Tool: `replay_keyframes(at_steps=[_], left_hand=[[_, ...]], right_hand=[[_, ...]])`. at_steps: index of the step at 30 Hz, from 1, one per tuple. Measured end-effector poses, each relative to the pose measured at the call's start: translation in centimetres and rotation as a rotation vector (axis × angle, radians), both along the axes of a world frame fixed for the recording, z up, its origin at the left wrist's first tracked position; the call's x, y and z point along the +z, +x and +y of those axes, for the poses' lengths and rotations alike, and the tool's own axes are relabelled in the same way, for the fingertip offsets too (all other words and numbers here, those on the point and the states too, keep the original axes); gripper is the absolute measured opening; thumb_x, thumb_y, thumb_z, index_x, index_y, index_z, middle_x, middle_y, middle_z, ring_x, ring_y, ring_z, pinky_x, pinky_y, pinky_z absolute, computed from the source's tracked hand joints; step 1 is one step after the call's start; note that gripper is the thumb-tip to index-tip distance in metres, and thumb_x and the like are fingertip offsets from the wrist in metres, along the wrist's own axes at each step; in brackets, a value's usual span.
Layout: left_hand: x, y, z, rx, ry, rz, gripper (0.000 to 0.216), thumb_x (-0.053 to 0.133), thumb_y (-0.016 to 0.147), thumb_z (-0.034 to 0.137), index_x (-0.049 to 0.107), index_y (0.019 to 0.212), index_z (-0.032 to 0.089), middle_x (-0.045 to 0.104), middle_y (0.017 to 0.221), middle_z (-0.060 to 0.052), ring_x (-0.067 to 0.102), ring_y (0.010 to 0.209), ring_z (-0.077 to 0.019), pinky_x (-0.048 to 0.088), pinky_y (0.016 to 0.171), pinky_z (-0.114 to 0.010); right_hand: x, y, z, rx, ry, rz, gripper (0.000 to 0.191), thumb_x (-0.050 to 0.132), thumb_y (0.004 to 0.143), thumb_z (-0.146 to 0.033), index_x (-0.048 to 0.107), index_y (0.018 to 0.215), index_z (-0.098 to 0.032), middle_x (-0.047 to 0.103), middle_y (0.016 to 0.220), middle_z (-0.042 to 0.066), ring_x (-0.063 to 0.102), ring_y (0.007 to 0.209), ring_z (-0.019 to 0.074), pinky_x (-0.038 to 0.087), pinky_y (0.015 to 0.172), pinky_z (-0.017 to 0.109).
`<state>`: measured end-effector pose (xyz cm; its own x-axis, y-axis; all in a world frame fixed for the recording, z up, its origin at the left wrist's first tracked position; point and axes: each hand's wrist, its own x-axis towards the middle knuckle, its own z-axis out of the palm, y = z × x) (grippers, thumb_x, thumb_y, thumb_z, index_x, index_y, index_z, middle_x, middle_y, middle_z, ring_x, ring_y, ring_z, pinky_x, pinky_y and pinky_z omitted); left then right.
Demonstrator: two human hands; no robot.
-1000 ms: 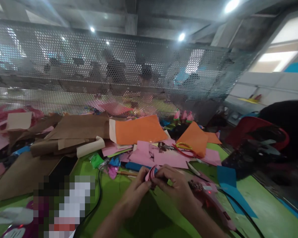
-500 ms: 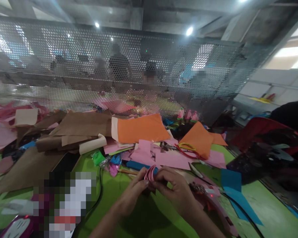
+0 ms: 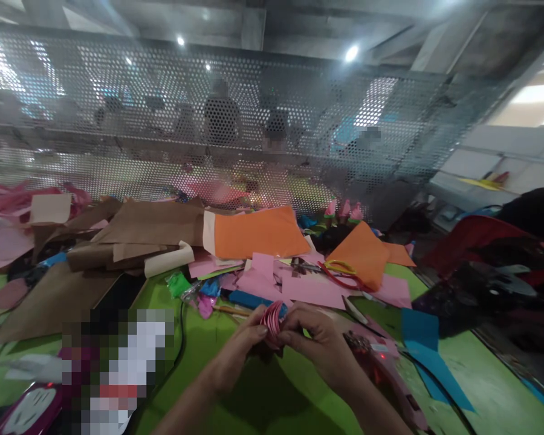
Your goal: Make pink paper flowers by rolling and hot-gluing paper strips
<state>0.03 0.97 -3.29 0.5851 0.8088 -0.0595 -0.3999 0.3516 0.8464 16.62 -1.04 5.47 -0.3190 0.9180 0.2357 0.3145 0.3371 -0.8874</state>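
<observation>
Between my two hands is a small pink-and-white layered piece, curled into a fan of thin ridges; it looks like paper or felt. My left hand pinches its left side between thumb and fingers. On the opposite side, my right hand grips the edge with thumb and fingertips. The underside of the piece is dark and partly hidden by my fingers. Just behind the hands lie a blue strip and a thin wooden stick. To the right of my right hand rests a pink glue gun with a small red light.
Pink sheets, orange sheets and brown sheets cover the back of the green table. Scissors with red-yellow handles lie there. A purple power strip is at left, blue pieces at right. Behind stands a perforated screen.
The pink layered piece has turned slightly and its ridges show more openly. Both hands keep hold of it in nearly the same place. The view has shifted a little.
</observation>
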Motion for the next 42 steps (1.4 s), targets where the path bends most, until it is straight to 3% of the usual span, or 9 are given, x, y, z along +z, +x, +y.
replay_keyframes(at_steps=[9,14,25,34,42], left_hand=[[3.3,-0.4,-1.9,0.102,0.035,-0.086,0.036,0.054,0.082,0.037,0.059,0.111,0.017,0.056,0.075,-0.002,0.053,0.067,-0.0137,0.037,0.057,-0.023],[3.3,-0.6,-1.7,0.093,0.038,-0.056,0.025,0.054,0.083,0.034,0.06,0.099,0.016,0.052,0.076,-0.001,0.05,0.068,-0.0131,0.038,0.061,-0.024],[3.9,-0.9,-1.7,0.106,0.096,0.03,0.042,0.053,0.085,0.037,0.055,0.123,0.019,0.047,0.082,0.0,0.042,0.07,-0.0124,0.037,0.064,-0.023],[4.1,-0.9,-1.6,0.074,0.108,-0.008,0.019,0.054,0.082,0.027,0.057,0.099,0.018,0.045,0.078,0.002,0.042,0.069,-0.0114,0.038,0.061,-0.022],[4.4,-1.0,-1.5,0.047,0.107,-0.008,0.017,0.057,0.08,0.027,0.056,0.094,0.017,0.047,0.076,0.002,0.044,0.066,-0.011,0.037,0.058,-0.021]], right_hand=[[-0.2,0.3,0.2,0.036,0.013,0.015,0.035,0.065,0.083,-0.047,0.063,0.063,-0.019,0.059,0.068,0.002,0.055,0.067,0.0176,0.041,0.064,0.028],[-0.4,0.3,0.3,0.032,0.024,-0.006,0.032,0.063,0.085,-0.044,0.062,0.064,-0.019,0.058,0.069,0.002,0.054,0.068,0.0175,0.041,0.064,0.028],[0.4,0.2,-0.2,0.086,0.04,-0.15,0.011,0.069,0.083,-0.03,0.07,0.079,-0.02,0.062,0.083,0.004,0.059,0.078,0.0186,0.045,0.069,0.027],[0.4,0.3,0.0,0.129,0.051,-0.188,0.011,0.065,0.086,-0.022,0.069,0.077,-0.019,0.062,0.083,0.004,0.059,0.081,0.018,0.046,0.072,0.026],[0.6,0.4,0.1,0.153,0.037,-0.184,0.008,0.066,0.084,-0.015,0.071,0.079,-0.02,0.064,0.086,0.003,0.06,0.084,0.0178,0.045,0.074,0.026]])
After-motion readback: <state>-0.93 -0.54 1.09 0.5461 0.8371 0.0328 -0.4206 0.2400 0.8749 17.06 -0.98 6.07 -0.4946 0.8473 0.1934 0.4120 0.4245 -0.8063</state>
